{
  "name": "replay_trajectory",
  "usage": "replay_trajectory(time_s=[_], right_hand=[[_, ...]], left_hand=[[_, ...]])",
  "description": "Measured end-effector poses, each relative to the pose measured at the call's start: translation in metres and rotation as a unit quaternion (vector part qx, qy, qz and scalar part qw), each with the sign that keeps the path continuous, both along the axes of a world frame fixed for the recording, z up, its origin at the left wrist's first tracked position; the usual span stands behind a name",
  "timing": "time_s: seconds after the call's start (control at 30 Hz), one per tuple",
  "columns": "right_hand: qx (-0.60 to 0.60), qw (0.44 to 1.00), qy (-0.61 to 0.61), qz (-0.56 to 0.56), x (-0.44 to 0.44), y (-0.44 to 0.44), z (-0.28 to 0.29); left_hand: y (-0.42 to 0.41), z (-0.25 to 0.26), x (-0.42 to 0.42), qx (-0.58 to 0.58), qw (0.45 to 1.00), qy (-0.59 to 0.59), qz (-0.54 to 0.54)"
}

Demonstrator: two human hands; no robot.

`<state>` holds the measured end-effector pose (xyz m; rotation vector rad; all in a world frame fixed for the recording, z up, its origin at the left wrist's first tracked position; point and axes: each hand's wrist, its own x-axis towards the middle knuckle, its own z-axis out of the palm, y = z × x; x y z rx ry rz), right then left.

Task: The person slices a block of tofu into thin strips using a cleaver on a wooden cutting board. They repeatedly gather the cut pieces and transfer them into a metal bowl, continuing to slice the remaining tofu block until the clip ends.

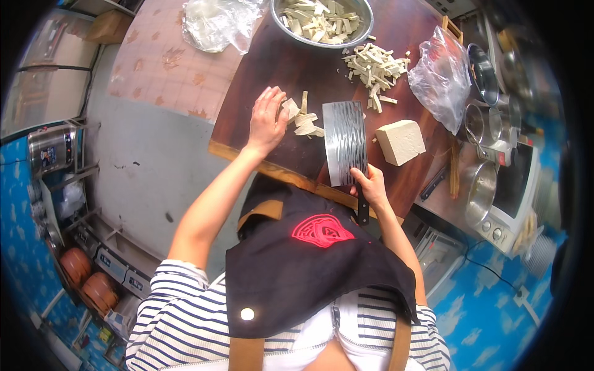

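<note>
My right hand (371,184) grips a wide cleaver (344,141) by its black handle, the thumb against the lower blade. The broad, patterned blade is over the dark wooden board (260,69). My left hand (269,116) lies with fingers extended beside several pale slices of firm tofu (306,124); its thumb is against or very close to the nearest slice. Right of the blade sits a thick block of tofu (401,141). Farther back, thin tofu strips (377,69) lie in a loose pile. A metal bowl (370,28) behind them holds more cut strips.
A clear plastic bag (441,76) lies at the board's right, and another crumpled bag (220,23) on the leaf-patterned cover (158,69). On the right side counter are a black-handled knife (434,183), metal bowls (481,192) and a microwave oven (508,199).
</note>
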<state>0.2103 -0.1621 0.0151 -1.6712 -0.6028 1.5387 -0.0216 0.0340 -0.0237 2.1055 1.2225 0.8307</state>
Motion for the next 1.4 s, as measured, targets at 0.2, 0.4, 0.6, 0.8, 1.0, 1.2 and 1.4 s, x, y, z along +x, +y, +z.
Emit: replay_trajectory(time_s=[0.2,0.4,0.6,0.8,1.0,1.2,1.4], right_hand=[[-0.003,0.998,-0.053,-0.023,0.000,-0.017,-0.025],[-0.005,0.998,-0.068,-0.006,-0.011,0.002,-0.032],[0.000,0.997,-0.074,0.009,-0.044,0.043,-0.034],[0.019,0.998,-0.059,0.012,-0.082,0.073,-0.033],[0.077,0.994,-0.027,-0.069,-0.075,0.096,0.024],[0.136,0.980,-0.042,-0.142,-0.047,0.175,0.076],[0.130,0.975,-0.054,-0.174,-0.036,0.202,0.088]], left_hand=[[0.013,-0.036,0.016,0.077,0.987,0.127,-0.064],[0.010,-0.037,0.022,0.086,0.986,0.109,-0.094],[-0.001,-0.035,0.035,0.075,0.996,0.014,-0.046],[-0.010,-0.035,0.046,0.065,0.996,-0.055,0.007],[0.028,0.036,0.067,0.133,0.985,-0.084,-0.074],[0.107,0.096,0.113,0.182,0.960,-0.032,-0.209],[0.173,0.088,0.146,0.251,0.941,-0.097,-0.205]])
